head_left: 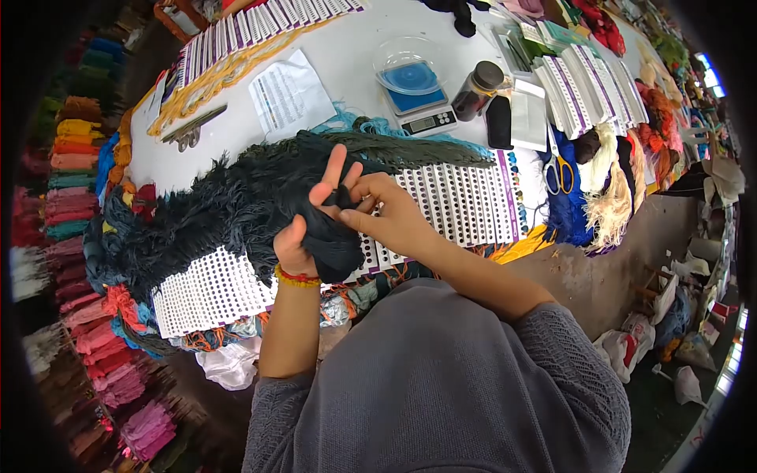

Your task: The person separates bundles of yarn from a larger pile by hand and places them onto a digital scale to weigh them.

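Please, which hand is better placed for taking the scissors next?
Probably the right hand: it is nearer the scissors. The left hand is farther away, against the dark yarn.

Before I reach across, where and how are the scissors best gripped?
I'd grip the scissors by the handle loops, coming in from the person's side with the right hand, once it is free of the dark yarn. The loops lie nearest the person, on the blue yarn, and the blades point away across the table.
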A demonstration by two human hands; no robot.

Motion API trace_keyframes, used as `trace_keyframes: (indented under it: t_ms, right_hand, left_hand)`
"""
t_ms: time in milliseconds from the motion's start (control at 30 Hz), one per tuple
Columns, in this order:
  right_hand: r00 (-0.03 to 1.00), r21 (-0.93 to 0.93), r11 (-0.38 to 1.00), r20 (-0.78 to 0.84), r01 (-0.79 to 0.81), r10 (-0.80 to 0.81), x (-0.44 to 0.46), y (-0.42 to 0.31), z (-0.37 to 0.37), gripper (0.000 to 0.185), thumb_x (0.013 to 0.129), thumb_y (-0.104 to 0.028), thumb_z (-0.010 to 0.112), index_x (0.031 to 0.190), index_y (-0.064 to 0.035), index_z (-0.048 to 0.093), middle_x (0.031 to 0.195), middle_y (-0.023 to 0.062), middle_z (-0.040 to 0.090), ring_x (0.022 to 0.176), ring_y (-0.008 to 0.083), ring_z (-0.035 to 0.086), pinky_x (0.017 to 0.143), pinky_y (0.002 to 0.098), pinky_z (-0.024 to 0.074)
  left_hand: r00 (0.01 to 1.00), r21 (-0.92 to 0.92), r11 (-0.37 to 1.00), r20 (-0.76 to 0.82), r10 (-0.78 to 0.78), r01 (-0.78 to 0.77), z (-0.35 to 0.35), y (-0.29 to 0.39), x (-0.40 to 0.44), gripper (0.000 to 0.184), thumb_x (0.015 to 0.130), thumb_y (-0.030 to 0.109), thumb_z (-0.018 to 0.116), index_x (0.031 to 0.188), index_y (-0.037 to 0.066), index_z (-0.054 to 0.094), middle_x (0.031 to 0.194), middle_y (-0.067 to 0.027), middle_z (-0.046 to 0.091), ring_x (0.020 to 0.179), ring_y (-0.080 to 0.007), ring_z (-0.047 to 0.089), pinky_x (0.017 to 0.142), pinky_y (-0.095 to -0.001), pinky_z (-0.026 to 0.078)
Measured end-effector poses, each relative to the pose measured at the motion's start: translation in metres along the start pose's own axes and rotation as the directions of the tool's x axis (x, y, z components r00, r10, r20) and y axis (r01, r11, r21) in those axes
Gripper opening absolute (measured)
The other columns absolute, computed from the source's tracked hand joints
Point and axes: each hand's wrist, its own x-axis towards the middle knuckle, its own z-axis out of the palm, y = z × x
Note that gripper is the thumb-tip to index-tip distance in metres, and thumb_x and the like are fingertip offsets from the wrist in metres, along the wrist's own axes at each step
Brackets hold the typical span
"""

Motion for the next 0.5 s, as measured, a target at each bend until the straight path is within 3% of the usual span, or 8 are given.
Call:
trace_keyframes:
  t_ms: [67,100,300,400,467,500]
  right_hand:
    - [0.999,-0.110,0.993,0.008,-0.032,0.033,0.000,0.000,-0.002,0.024,0.072,-0.012,0.069,0.085,-0.0017,0.053,0.086,0.0059,0.047,0.070,0.0108,0.049,0.064,0.0237,0.0409]
    - [0.999,-0.110,0.993,0.008,-0.035,0.036,0.000,0.001,-0.001,0.024,0.072,-0.012,0.069,0.085,-0.0017,0.053,0.086,0.0059,0.047,0.070,0.0108,0.049,0.064,0.0237,0.0409]
    - [0.991,-0.204,0.973,0.046,-0.111,0.123,0.002,0.011,-0.002,0.022,0.071,-0.018,0.070,0.073,-0.0022,0.055,0.081,0.0083,0.049,0.070,0.0163,0.050,0.062,0.0279,0.0407]
    - [0.998,-0.319,0.948,0.060,0.014,0.005,0.004,0.017,-0.008,0.020,0.069,-0.017,0.069,0.071,-0.0024,0.056,0.081,0.0087,0.051,0.071,0.0203,0.051,0.061,0.0315,0.0406]
    - [0.924,-0.635,0.706,0.035,0.315,-0.381,0.007,0.012,-0.017,0.018,0.067,-0.015,0.068,0.072,-0.0028,0.056,0.082,0.0083,0.053,0.071,0.0245,0.052,0.061,0.0356,0.0409]
    - [0.892,-0.697,0.631,0.027,0.341,-0.452,0.010,0.005,-0.023,0.014,0.065,-0.010,0.066,0.071,-0.0035,0.055,0.084,0.0076,0.054,0.069,0.0267,0.052,0.060,0.0355,0.0421]
  left_hand:
    - [0.999,0.009,1.000,-0.011,-0.030,0.030,-0.004,-0.003,-0.003,0.047,0.082,0.035,0.050,0.124,0.012,0.047,0.144,-0.0103,-0.008,0.133,-0.0311,0.004,0.104,-0.0485,0.015]
    - [0.997,0.140,0.987,-0.046,-0.068,0.074,-0.002,-0.001,-0.004,0.044,0.082,0.041,0.048,0.122,0.023,0.050,0.145,-0.0084,-0.008,0.132,-0.0329,0.005,0.102,-0.0503,0.017]
    - [0.997,0.053,0.996,-0.037,-0.069,0.071,-0.014,-0.008,-0.008,0.043,0.083,0.041,0.046,0.122,0.023,0.050,0.145,-0.0092,0.004,0.132,-0.0337,0.006,0.102,-0.0501,0.018]
    - [0.983,-0.012,0.993,-0.140,-0.119,0.119,-0.020,-0.008,-0.013,0.044,0.085,0.039,0.042,0.124,0.019,0.047,0.144,-0.0097,0.012,0.131,-0.0352,0.013,0.101,-0.0532,0.020]
    - [0.975,-0.083,0.985,-0.150,-0.164,0.153,-0.029,-0.004,-0.019,0.045,0.087,0.039,0.040,0.126,0.018,0.044,0.143,-0.0102,0.014,0.129,-0.0356,0.017,0.100,-0.0549,0.021]
    - [0.966,-0.152,0.971,-0.154,-0.207,0.184,-0.035,-0.002,-0.022,0.045,0.088,0.038,0.037,0.127,0.016,0.042,0.143,-0.0107,0.017,0.128,-0.0361,0.020,0.099,-0.0565,0.022]
